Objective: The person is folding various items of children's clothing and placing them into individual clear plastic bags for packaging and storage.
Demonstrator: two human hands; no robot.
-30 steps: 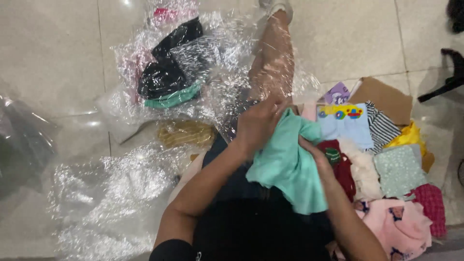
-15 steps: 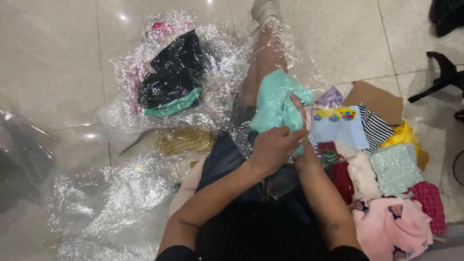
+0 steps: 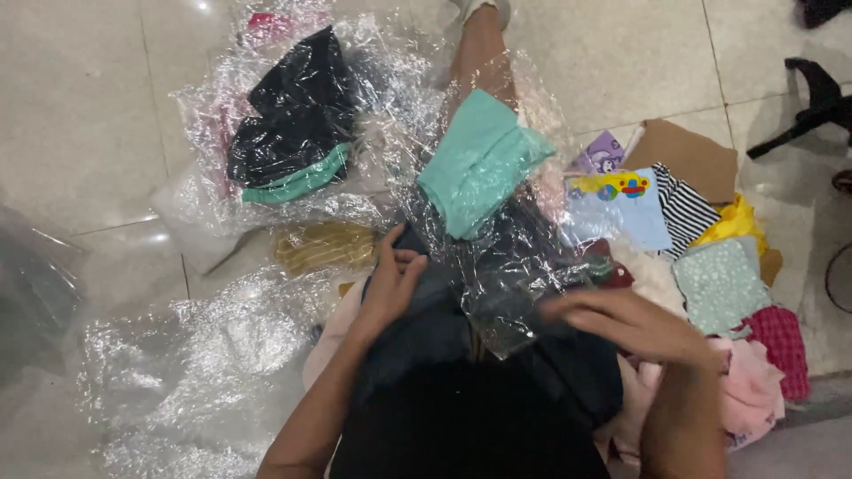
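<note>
Several sheets and bags of clear plastic spread over the pale tiled floor [image 3: 98, 106], with the widest crumpled sheet [image 3: 195, 355] at lower left. Above it, a large clear bag [image 3: 204, 191] holding a black garment with a green band [image 3: 293, 133], something pink showing at the top edge. To the right, a loose pile of small clothes [image 3: 719, 284] on and beside a piece of brown cardboard [image 3: 688, 160], none of it bagged: pale blue with a bus print, black-and-white stripes, yellow, green dots, red check, pink fleece. Beside the left knee, a mustard striped piece [image 3: 324, 247] under film. Changed within the last second: teal garment [image 3: 479, 164] out of both hands, folded and now inside a smaller clear bag [image 3: 497, 284] lying along the outstretched leg, the lower end of that bag loose across the lap. By the look of it, filled but not closed. Left hand [image 3: 390, 284] down at the bag's near edge on the dark shorts, fingers curled; impossible to tell whether pinching film or only resting there. Right hand [image 3: 635, 324] blurred, just beside the bag's lower corner, fingers stretched out flat and apart, gripping nothing visible.
</note>
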